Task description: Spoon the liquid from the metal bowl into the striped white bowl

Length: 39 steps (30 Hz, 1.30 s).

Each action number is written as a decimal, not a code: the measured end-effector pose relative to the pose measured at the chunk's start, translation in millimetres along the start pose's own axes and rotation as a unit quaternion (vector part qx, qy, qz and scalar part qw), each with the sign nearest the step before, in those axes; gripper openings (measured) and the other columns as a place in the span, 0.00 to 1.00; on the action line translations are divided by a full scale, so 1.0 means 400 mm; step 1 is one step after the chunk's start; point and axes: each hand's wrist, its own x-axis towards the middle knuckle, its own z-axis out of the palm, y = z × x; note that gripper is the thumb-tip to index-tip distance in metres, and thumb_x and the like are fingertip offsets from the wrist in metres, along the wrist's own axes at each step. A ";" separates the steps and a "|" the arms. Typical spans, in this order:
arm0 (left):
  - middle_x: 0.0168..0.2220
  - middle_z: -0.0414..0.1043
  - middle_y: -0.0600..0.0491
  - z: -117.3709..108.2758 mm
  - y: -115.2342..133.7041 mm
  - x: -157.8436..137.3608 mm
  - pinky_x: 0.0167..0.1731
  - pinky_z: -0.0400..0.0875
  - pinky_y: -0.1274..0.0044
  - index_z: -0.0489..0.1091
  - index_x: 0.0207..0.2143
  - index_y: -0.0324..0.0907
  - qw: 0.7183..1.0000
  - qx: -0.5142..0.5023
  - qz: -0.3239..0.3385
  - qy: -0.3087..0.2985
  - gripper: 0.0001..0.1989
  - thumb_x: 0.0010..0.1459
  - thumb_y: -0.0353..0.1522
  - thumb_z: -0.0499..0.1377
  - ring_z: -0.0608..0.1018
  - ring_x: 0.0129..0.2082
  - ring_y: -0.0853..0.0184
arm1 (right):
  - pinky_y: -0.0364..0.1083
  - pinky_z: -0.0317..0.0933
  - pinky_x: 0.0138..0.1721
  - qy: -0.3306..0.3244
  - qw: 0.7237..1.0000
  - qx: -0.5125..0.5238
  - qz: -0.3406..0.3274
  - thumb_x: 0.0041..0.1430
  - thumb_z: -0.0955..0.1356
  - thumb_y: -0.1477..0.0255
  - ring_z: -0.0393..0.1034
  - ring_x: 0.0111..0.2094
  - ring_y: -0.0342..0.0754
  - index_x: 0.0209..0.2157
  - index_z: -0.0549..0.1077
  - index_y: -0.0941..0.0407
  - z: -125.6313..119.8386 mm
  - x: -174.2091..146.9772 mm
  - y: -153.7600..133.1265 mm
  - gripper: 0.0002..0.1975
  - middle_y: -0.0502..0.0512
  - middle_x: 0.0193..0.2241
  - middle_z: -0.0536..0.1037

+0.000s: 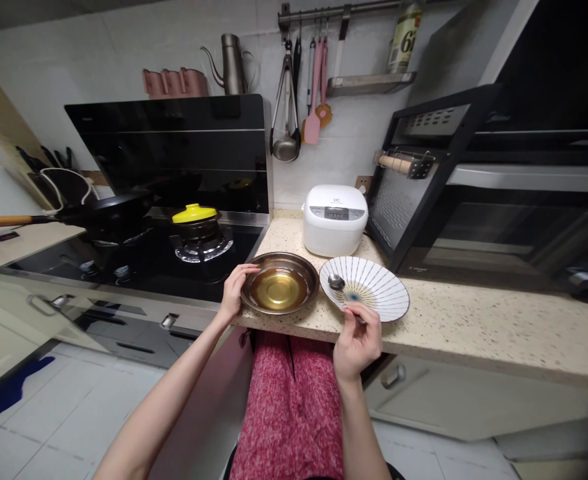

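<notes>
spoon [336,282] pinched in r hand [358,339] over striped plate [387,295] — loose pinch cd drop it; l hand [235,289] at rim of metal dish [313,281], can't tell if gripping — a nudge cd slosh liquid [280,292].

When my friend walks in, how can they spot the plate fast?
Find the white rice cooker on the countertop. In front of it, the right hand holds a spoon at the plate, beside the metal bowl. Unlike the bowl, it's white with thin dark lines.
</notes>
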 end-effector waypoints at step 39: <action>0.49 0.78 0.44 -0.001 0.000 0.000 0.59 0.68 0.61 0.81 0.41 0.41 1.000 0.004 0.001 -0.004 0.21 0.69 0.39 0.50 0.77 0.52 0.55 | 0.50 0.73 0.44 -0.137 0.985 0.063 0.089 0.70 0.65 0.72 0.77 0.40 0.48 0.39 0.76 0.54 0.055 -0.068 -0.033 0.07 0.55 0.37 0.81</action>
